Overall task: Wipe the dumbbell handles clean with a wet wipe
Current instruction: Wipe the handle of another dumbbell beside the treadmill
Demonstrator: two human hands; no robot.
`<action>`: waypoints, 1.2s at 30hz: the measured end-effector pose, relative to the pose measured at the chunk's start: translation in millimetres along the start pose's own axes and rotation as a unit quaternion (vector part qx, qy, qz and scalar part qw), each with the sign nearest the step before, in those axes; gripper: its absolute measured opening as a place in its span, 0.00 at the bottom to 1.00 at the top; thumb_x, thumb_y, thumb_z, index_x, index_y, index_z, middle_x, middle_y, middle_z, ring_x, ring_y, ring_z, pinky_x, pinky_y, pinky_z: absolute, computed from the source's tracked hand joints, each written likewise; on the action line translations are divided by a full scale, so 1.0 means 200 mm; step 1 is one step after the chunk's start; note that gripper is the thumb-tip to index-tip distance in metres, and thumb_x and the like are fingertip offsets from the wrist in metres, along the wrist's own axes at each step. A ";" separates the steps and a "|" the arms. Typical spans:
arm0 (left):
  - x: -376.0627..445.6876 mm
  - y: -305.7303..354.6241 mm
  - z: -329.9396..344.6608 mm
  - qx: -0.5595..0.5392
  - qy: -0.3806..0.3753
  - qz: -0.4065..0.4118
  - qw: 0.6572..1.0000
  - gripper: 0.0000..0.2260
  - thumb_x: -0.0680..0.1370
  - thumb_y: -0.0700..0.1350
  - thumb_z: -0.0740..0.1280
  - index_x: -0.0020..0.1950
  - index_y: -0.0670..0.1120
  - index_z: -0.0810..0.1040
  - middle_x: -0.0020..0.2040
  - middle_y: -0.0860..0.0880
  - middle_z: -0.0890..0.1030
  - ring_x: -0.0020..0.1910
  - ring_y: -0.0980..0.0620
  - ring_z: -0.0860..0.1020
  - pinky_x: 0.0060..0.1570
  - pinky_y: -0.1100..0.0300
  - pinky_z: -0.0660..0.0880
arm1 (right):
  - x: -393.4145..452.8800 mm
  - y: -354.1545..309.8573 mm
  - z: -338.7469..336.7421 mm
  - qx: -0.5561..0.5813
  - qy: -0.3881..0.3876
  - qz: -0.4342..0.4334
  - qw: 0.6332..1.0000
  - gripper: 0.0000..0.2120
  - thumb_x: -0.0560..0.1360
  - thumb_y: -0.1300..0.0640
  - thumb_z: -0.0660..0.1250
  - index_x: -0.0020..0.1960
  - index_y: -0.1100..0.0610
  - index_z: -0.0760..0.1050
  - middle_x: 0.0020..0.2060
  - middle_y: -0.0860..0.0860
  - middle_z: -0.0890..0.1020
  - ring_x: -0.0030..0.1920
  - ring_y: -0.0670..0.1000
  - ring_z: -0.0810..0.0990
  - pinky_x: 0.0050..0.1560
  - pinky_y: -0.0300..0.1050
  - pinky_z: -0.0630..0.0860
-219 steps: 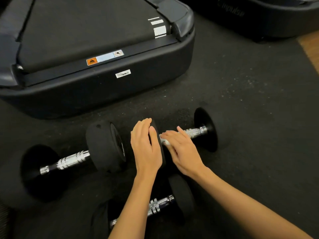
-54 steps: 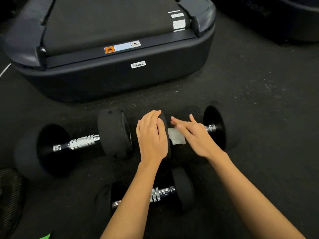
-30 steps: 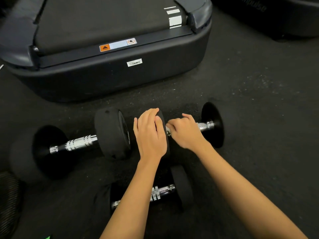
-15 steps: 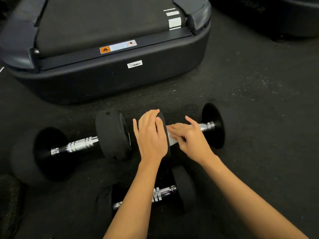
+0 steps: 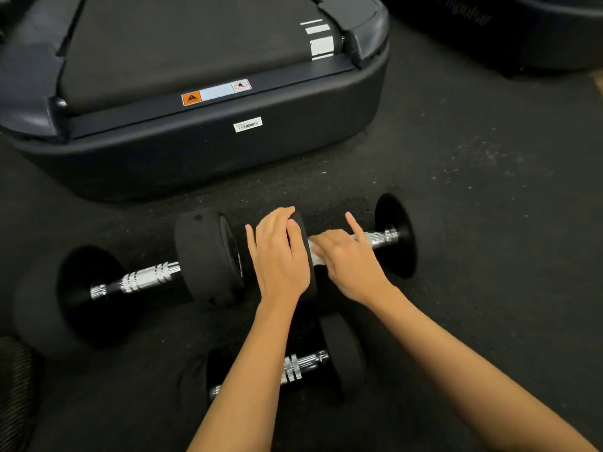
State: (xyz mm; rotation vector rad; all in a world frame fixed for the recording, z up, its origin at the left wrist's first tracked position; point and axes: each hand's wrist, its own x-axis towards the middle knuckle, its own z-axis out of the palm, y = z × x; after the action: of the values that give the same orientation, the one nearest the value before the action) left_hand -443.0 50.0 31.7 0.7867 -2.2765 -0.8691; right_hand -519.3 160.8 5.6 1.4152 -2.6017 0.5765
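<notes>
Right dumbbell (image 5: 388, 238) lies on the floor at 12 o'clock from the wrists. Left hand (image 5: 277, 256) rests flat over its inner plate, fingers together and straight, steadying it. Right hand (image 5: 347, 259) presses the wet wipe (image 5: 316, 256) onto the handle, fingers curled on it, index finger lifted. A second ago that hand was a tight fist; now looser, still near the inner end. Outer handle likely remains; left dumbbell (image 5: 146, 278) at 9 o'clock, near dumbbell (image 5: 303, 367) at 6, both untouched.
</notes>
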 end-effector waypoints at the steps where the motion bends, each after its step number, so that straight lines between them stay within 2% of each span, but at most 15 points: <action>1: 0.00 0.00 0.00 -0.001 -0.002 -0.002 1.000 0.19 0.82 0.50 0.50 0.65 0.50 0.76 0.63 0.56 0.77 0.66 0.60 0.70 0.77 0.48 0.48 | 0.00 0.01 -0.01 -0.012 -0.005 -0.004 1.000 0.14 0.78 0.59 0.60 0.61 0.56 0.78 0.50 0.50 0.83 0.55 0.51 0.81 0.76 0.56 0.47; 5: 0.00 0.01 -0.01 -0.002 -0.007 0.000 1.000 0.21 0.81 0.51 0.48 0.65 0.50 0.76 0.64 0.56 0.76 0.67 0.59 0.69 0.77 0.46 0.49 | -0.07 0.02 -0.01 -0.014 0.039 -0.002 0.999 0.16 0.77 0.58 0.64 0.64 0.53 0.78 0.56 0.46 0.83 0.60 0.48 0.78 0.76 0.56 0.51; 8: 0.00 0.01 -0.02 0.012 -0.016 0.001 1.000 0.19 0.82 0.49 0.49 0.66 0.50 0.75 0.65 0.56 0.75 0.68 0.58 0.69 0.77 0.45 0.49 | -0.05 -0.02 0.01 0.003 0.073 0.043 0.996 0.14 0.79 0.56 0.60 0.59 0.52 0.81 0.52 0.45 0.84 0.57 0.49 0.78 0.75 0.53 0.55; 10: 0.01 0.01 -0.03 0.032 -0.033 0.001 0.999 0.18 0.83 0.48 0.50 0.67 0.50 0.74 0.67 0.55 0.75 0.69 0.58 0.68 0.77 0.46 0.47 | -0.03 -0.06 0.03 -0.006 0.082 0.074 0.994 0.15 0.79 0.54 0.57 0.57 0.53 0.81 0.52 0.47 0.84 0.57 0.51 0.78 0.74 0.55 0.57; 12: 0.02 0.03 -0.04 0.075 -0.048 0.006 0.996 0.19 0.84 0.48 0.49 0.69 0.50 0.73 0.68 0.54 0.74 0.71 0.56 0.67 0.77 0.46 0.45 | -0.04 -0.07 0.03 -0.040 0.089 0.102 0.990 0.12 0.77 0.56 0.62 0.56 0.53 0.82 0.58 0.52 0.81 0.61 0.53 0.76 0.74 0.55 0.57; 14: 0.02 0.06 -0.05 0.147 -0.037 0.036 0.988 0.19 0.83 0.46 0.50 0.70 0.46 0.73 0.70 0.50 0.73 0.74 0.52 0.65 0.77 0.46 0.45 | -0.06 -0.05 0.01 -0.075 0.086 0.141 0.983 0.15 0.71 0.59 0.71 0.57 0.54 0.82 0.64 0.56 0.77 0.66 0.57 0.74 0.72 0.55 0.59; 17: 0.02 0.17 -0.04 0.188 -0.045 0.156 0.969 0.21 0.78 0.37 0.56 0.71 0.39 0.70 0.72 0.43 0.71 0.75 0.46 0.63 0.76 0.46 0.52 | -0.07 -0.04 -0.04 -0.100 0.066 0.176 0.977 0.20 0.65 0.60 0.76 0.57 0.54 0.82 0.67 0.59 0.75 0.68 0.60 0.72 0.68 0.52 0.62; 20: -0.04 0.29 0.04 0.136 -0.164 0.209 0.954 0.27 0.76 0.34 0.62 0.75 0.36 0.62 0.73 0.39 0.68 0.73 0.41 0.66 0.74 0.49 0.60 | -0.06 -0.03 -0.10 -0.117 0.108 0.179 0.971 0.13 0.72 0.57 0.71 0.56 0.54 0.82 0.66 0.57 0.77 0.70 0.58 0.72 0.67 0.52 0.63; 22: -0.09 0.32 0.10 0.140 -0.233 0.180 0.945 0.32 0.78 0.35 0.62 0.78 0.38 0.50 0.75 0.40 0.66 0.73 0.44 0.66 0.75 0.52 0.58 | -0.09 0.01 -0.19 -0.111 0.154 0.193 0.963 0.11 0.74 0.56 0.68 0.56 0.51 0.82 0.66 0.55 0.77 0.71 0.56 0.69 0.69 0.53 0.59; 24: -0.12 0.29 0.16 0.184 -0.242 0.168 0.938 0.34 0.79 0.36 0.60 0.79 0.40 0.43 0.78 0.41 0.60 0.76 0.46 0.60 0.77 0.54 0.52 | -0.14 0.09 -0.29 -0.074 0.218 0.221 0.948 0.14 0.72 0.58 0.71 0.56 0.48 0.82 0.65 0.51 0.77 0.72 0.54 0.68 0.71 0.56 0.56; 27: -0.14 0.24 0.21 0.267 -0.224 0.155 0.925 0.30 0.81 0.39 0.59 0.79 0.40 0.47 0.79 0.38 0.50 0.79 0.42 0.48 0.77 0.49 0.48 | -0.19 0.23 -0.36 0.061 0.268 0.285 0.918 0.22 0.72 0.52 0.73 0.65 0.47 0.76 0.67 0.48 0.72 0.71 0.50 0.66 0.69 0.57 0.60; 30: -0.15 0.23 0.26 0.285 -0.189 0.106 0.934 0.28 0.83 0.44 0.57 0.79 0.40 0.49 0.79 0.36 0.50 0.79 0.39 0.46 0.77 0.46 0.48 | -0.19 0.31 -0.31 0.240 0.220 0.344 0.881 0.37 0.71 0.43 0.73 0.75 0.49 0.63 0.72 0.45 0.68 0.73 0.45 0.63 0.73 0.52 0.62; 32: -0.14 0.22 0.29 0.289 -0.180 0.082 0.937 0.28 0.82 0.44 0.59 0.79 0.38 0.52 0.77 0.35 0.58 0.78 0.40 0.54 0.77 0.47 0.51 | -0.18 0.31 -0.28 0.318 0.194 0.376 0.849 0.39 0.71 0.41 0.73 0.76 0.47 0.61 0.71 0.41 0.69 0.71 0.41 0.66 0.72 0.45 0.65; 34: -0.13 0.20 0.31 0.286 -0.185 0.084 0.936 0.27 0.79 0.40 0.63 0.76 0.36 0.60 0.73 0.37 0.68 0.75 0.40 0.63 0.76 0.47 0.56 | -0.19 0.31 -0.26 0.315 0.205 0.376 0.847 0.35 0.71 0.42 0.73 0.73 0.46 0.65 0.65 0.39 0.74 0.62 0.36 0.73 0.65 0.37 0.70; 36: -0.11 0.18 0.32 0.270 -0.192 0.099 0.938 0.26 0.74 0.35 0.69 0.71 0.34 0.69 0.67 0.36 0.75 0.70 0.39 0.71 0.73 0.45 0.62 | -0.19 0.31 -0.25 0.303 0.213 0.376 0.850 0.31 0.71 0.42 0.73 0.71 0.47 0.67 0.59 0.39 0.77 0.56 0.34 0.75 0.56 0.29 0.71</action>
State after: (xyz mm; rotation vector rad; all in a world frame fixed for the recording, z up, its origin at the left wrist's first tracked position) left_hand -483.5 113.2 11.2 0.6266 -2.9434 -0.3121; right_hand -552.9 239.7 25.3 0.1631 -2.5900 1.6903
